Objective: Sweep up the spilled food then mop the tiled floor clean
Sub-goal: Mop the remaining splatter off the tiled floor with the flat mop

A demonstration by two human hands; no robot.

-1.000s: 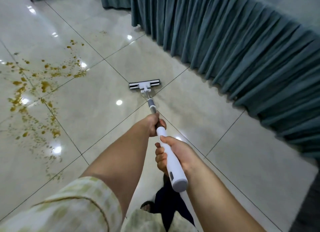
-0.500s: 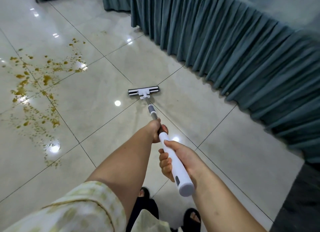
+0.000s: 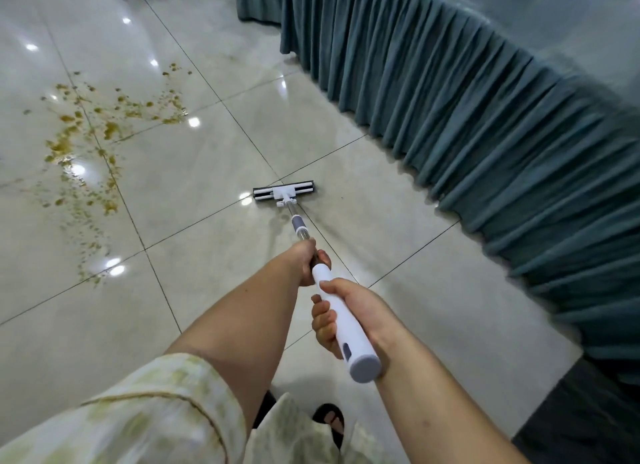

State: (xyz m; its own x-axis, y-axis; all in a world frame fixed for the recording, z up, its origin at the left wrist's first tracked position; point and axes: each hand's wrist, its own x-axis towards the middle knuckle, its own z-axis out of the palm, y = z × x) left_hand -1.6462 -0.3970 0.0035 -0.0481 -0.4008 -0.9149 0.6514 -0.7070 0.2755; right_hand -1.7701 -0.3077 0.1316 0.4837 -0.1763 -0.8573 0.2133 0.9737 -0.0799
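I hold a white flat mop with both hands. Its dark flat head rests on the glossy pale tiled floor, straight ahead of me. My left hand grips the handle higher up the shaft, where white meets metal. My right hand is wrapped around the white grip near the grey end cap. Yellow-brown spilled food lies scattered over several tiles at the left, well apart from the mop head.
A long table with a pleated teal skirt runs along the right side, from far centre to near right. A dark mat or floor strip sits at the bottom right. My sandalled foot shows below the handle.
The mop head has been drawn back toward me across the tiles, and I have stepped back, so the spill now sits farther ahead at the left.
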